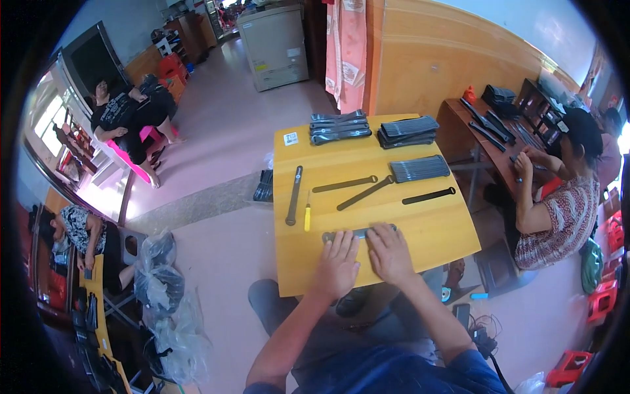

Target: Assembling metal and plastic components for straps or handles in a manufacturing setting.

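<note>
My left hand point(336, 264) lies flat on a dark grey strap point(360, 233) near the front of the yellow table point(305, 266). Beside it, my right hand point(390, 253) rests on the strap's other half, fingers stretched out. Both palms face down, and the hands cover much of the strap. Farther left lie a strap with rounded ends point(295, 197) and a yellow-handled tool point(307, 218) with a thin shaft. Two dark straps with looped ends point(345, 184) point(364, 193) lie in the middle, and a black strap point(428, 196) sits at the right.
Bundles of dark straps point(339, 127) point(408, 131) point(420, 169) stand along the table's back and right. One person point(558, 210) works at a brown table on the right. Another sits on a pink chair point(125, 157) at the left. Plastic bags point(161, 282) lie on the floor.
</note>
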The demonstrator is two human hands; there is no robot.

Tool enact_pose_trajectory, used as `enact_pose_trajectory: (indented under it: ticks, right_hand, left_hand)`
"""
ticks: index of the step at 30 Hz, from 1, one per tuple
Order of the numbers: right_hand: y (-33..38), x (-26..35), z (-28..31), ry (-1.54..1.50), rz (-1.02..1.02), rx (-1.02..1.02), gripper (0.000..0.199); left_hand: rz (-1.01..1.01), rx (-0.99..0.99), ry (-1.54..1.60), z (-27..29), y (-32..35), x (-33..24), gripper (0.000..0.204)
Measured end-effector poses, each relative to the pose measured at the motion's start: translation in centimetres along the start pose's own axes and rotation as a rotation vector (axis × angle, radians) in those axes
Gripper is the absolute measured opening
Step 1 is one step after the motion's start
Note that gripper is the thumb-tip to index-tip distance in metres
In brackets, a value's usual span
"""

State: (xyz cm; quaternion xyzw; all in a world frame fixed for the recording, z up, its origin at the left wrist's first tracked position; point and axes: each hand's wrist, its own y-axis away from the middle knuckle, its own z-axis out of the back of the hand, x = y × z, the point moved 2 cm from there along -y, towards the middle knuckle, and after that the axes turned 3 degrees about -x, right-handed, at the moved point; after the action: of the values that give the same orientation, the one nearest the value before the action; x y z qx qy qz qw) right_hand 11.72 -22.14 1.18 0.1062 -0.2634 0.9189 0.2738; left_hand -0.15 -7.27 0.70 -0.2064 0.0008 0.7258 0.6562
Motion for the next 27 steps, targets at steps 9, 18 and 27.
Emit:
enact_pose_trajectory:
  ticks: [9, 18, 27]
  right_hand:
    - [1.7, -0.2, -1.6, 0.06, 0.003, 0.254, 0.067]
    - [2.7, -0.9, -1.0, 0.135, -0.239, 0.193, 0.082]
    - [2.8, -0.9, -0.5, 0.128, -0.302, 0.244, 0.089]
  left_hand:
    - [-0.034, 0.066, 0.086, -1.9, -1.9, 0.2, 0.079]
    - [0.021, 0.097, 0.113, -1.8, -0.3, 2.2, 0.092]
    - [0.198, 0.128, -0.019, -0.7, 2.1, 3.8, 0.097]
